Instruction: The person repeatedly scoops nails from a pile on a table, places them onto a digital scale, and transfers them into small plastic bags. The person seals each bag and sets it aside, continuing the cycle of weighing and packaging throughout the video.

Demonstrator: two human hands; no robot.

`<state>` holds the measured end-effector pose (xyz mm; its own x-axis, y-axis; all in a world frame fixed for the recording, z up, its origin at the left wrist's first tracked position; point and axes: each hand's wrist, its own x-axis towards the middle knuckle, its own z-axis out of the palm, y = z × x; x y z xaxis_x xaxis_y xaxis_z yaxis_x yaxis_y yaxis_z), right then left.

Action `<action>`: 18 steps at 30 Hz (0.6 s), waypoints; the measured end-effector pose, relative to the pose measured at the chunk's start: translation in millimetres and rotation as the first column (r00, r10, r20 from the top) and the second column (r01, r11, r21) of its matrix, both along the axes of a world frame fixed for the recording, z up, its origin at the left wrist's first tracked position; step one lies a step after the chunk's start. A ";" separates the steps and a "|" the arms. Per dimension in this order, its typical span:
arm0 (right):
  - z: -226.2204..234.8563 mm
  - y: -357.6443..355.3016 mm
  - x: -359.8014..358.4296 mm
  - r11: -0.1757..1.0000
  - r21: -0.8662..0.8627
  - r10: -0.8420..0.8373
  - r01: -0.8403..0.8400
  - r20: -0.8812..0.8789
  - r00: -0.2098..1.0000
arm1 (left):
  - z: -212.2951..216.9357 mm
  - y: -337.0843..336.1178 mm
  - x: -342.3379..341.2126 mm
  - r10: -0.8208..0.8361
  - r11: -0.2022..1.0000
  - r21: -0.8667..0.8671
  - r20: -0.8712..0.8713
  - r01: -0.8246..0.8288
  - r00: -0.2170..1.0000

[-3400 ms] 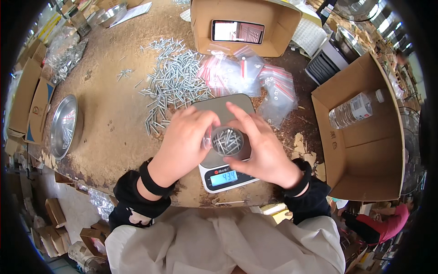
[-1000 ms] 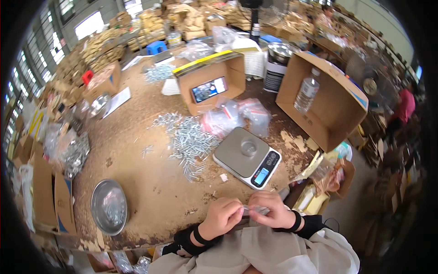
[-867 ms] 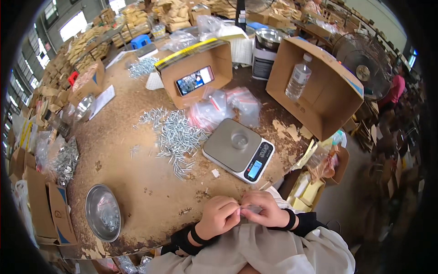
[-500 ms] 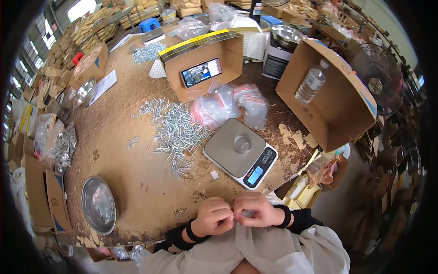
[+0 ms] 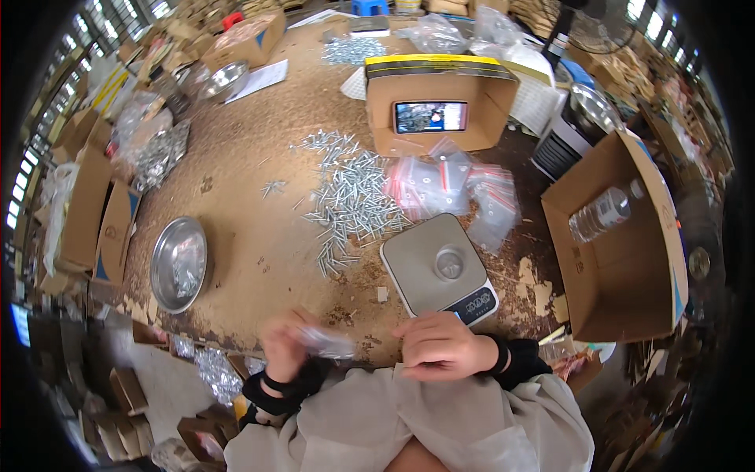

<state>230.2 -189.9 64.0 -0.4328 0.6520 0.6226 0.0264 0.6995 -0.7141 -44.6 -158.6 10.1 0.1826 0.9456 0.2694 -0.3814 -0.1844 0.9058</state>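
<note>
My left hand (image 5: 285, 344) grips a small clear plastic bag of screws (image 5: 329, 341) at the near edge of the worn wooden table (image 5: 252, 236). My right hand (image 5: 440, 346) hovers just to the right of the bag with its fingers curled, and nothing shows in it. Just beyond my right hand sits a grey digital scale (image 5: 437, 267) with a small clear cup (image 5: 449, 262) on its platform. A loose pile of silver screws (image 5: 346, 200) lies past the scale on the left.
Empty zip bags (image 5: 452, 185) lie behind the scale. A cardboard box with a phone (image 5: 431, 116) stands at the back. An open box holding a water bottle (image 5: 602, 214) is at the right, and a metal bowl (image 5: 179, 263) at the left.
Earlier both hands held the cup of screws on the scale. They then came together over a small bag at the table's near edge. Now they have parted and the left hand carries the bag leftward.
</note>
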 end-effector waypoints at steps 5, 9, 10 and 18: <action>-14.8 -9.0 46.0 0.991 -0.042 -0.133 0.129 -0.122 0.984 | 32.5 55.1 -76.5 0.787 0.604 0.384 -0.422 -0.698 0.449; -15.9 -14.4 81.6 0.933 -0.116 -0.355 0.340 -0.151 0.923 | 28.6 90.8 -181.2 0.781 0.591 0.445 -0.525 -0.673 0.339; -15.3 -15.1 89.5 0.908 -0.142 -0.412 0.394 -0.130 0.902 | 25.5 98.5 -183.7 0.762 0.596 0.543 -0.615 -0.591 0.203; 44.8 25.9 135.5 0.797 0.089 -0.568 0.597 0.446 0.692 | 38.3 112.2 -71.7 0.806 0.591 0.775 -0.580 -0.224 0.119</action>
<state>365.7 -164.0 108.8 -0.1630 0.8927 0.4201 0.7258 0.3969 -0.5618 -116.4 -46.4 48.4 0.0707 0.7160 0.6945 0.8720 -0.3825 0.3055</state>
